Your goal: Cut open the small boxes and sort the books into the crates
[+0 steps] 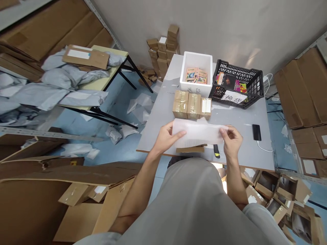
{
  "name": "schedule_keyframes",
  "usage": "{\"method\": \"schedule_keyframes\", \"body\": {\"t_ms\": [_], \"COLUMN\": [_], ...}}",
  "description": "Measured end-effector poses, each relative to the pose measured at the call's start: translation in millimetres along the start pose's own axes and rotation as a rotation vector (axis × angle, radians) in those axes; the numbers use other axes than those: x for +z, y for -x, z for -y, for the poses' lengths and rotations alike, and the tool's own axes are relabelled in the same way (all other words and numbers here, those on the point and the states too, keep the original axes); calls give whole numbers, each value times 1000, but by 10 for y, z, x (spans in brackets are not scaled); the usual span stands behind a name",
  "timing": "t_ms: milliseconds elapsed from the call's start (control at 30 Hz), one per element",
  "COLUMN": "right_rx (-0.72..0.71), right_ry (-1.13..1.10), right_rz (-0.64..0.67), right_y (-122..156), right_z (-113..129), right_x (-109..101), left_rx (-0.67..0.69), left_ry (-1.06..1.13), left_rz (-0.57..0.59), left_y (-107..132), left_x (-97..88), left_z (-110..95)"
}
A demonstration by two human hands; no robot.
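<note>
A thin white packing sheet (pixel 199 133) is stretched over the near part of the table, its upper edge uneven. My left hand (pixel 170 136) grips its left end, thumb on top. At the right end, my right hand (pixel 231 137) pinches the sheet between thumb and fingers. Partly hidden beneath it lies a flat piece of brown cardboard (pixel 190 149). A black and yellow box cutter (pixel 216 151) rests beside my right hand. Just beyond the sheet stand three taped cardboard boxes (pixel 193 105) in a row.
Behind the boxes are a white foam box (pixel 196 58) with small colourful packs and a black plastic crate (pixel 251 86) with printed items. A phone (pixel 257 132) on a cable lies at right. A large carton (pixel 76 170) flanks me left; opened boxes (pixel 287 187) pile up right.
</note>
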State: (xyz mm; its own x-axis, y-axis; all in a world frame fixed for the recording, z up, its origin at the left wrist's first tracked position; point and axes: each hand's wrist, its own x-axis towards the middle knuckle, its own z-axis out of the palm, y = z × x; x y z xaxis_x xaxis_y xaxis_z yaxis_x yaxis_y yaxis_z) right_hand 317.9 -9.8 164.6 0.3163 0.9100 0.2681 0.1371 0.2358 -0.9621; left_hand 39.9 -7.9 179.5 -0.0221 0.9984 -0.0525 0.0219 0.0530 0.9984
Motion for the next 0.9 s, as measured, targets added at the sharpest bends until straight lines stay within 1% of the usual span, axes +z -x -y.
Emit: {"method": "schedule_keyframes", "body": {"t_ms": [67,133,200,300,367,500,600,700,767,833,900], "right_rx": [75,173,269,361,377,364,366,383,394,388,366], "right_ry": [-18,-75,-113,-80,-47,-8,1,24,50,72,78], "right_rz": [-8,27,127,312,380,450,516,541,542,533,510], "right_y": [-37,-56,-39,56,137,220,197,165,159,158,154], "right_z": [-120,-223,-291,-319,-307,-272,-271,-292,-308,-320,-332], "right_x": [8,-1,-18,-9,31,108,82,18,-9,-16,-13], "left_rx": [-23,-36,-46,-69,-89,-114,-154,-178,-150,-90,-43], "left_ry": [46,84,114,150,167,152,138,136,107,72,74], "left_rz": [53,42,17,-3,-17,-29,-44,-58,-47,-50,-99], "left_y": [0,-8,-27,-54,-57,-18,8,-1,-22,-47,-67], "left_x": [53,94,114,120,122,136,121,66,19,-24,-60], "left_z": [39,101,185,309,364,402,432,495,546,591,618]}}
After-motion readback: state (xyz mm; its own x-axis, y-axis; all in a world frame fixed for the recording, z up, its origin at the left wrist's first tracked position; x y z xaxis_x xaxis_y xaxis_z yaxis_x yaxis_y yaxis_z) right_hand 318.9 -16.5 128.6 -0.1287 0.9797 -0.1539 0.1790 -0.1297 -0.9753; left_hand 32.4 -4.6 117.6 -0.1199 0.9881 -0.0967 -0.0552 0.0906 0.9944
